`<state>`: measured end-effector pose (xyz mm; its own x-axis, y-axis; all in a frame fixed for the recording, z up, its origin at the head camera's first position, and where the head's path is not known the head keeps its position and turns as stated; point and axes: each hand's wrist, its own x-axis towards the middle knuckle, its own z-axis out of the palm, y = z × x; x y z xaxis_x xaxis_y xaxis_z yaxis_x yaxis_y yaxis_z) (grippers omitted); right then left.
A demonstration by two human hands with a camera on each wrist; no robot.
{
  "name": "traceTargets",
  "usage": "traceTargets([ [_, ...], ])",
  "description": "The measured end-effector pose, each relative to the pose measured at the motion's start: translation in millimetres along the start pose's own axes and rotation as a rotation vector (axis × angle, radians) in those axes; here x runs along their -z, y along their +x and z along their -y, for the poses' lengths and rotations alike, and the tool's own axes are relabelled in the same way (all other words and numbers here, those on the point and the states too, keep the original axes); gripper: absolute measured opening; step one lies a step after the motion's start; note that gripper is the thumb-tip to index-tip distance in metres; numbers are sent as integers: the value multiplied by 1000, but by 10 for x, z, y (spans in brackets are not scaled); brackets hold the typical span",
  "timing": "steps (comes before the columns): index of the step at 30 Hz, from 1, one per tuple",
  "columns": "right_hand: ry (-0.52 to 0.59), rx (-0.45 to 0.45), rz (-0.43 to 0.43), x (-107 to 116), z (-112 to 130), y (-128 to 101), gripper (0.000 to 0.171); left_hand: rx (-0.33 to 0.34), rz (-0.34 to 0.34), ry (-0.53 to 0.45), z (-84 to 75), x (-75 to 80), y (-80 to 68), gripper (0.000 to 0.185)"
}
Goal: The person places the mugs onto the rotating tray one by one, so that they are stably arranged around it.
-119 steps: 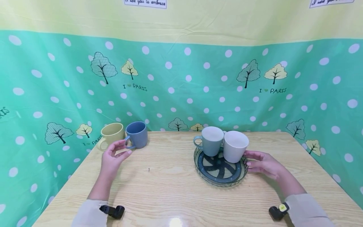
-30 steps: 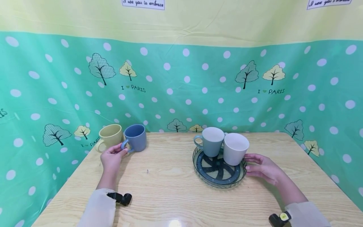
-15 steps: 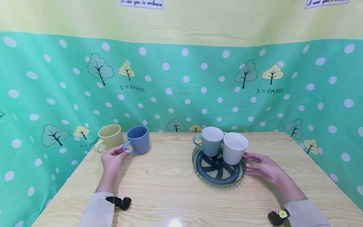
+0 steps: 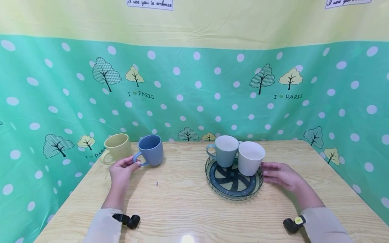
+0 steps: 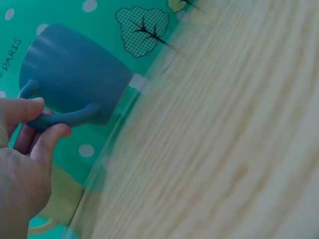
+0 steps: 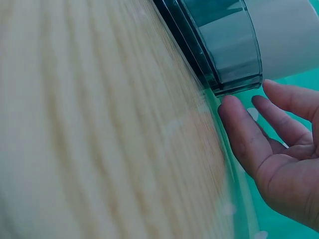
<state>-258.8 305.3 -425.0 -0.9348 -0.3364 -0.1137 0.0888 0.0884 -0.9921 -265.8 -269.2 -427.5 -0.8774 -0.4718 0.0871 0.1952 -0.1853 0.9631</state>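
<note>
In the head view my left hand (image 4: 121,173) pinches the handle of a blue mug (image 4: 153,152), thumb on one side and fingers on the other. The left wrist view shows the same blue mug (image 5: 75,69) upright, its base close over the table. To its left stands a yellow mug (image 4: 117,146), partly behind my hand. My right hand (image 4: 282,175) has its fingers extended at the right rim of a round glass tray (image 4: 234,194). On that tray stand a grey-blue mug (image 4: 225,153) and a white mug (image 4: 250,160), side by side.
The wooden table (image 4: 182,209) carries all of this, with a tiny dark mark (image 4: 157,183) left of its middle. A green polka-dot curtain (image 4: 188,84) hangs right behind the table's back edge and along both sides.
My left hand has closed on the blue mug's handle. The blue mug has moved right, away from the yellow mug. My right hand stays beside the tray.
</note>
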Motion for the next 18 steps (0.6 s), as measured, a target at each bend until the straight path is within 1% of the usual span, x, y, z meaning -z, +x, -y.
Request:
traceTargets([
  [6,-10,18,31,50,-20,42,64,9,17,-12,-8,-26,-25,35],
  [13,-94,47,91,94,-16,104,67,13,54,-18,-25,-56,-59,34],
  [18,-69,29,101,120,-33,149,71,10,86,-26,-39,-84,-92,33],
])
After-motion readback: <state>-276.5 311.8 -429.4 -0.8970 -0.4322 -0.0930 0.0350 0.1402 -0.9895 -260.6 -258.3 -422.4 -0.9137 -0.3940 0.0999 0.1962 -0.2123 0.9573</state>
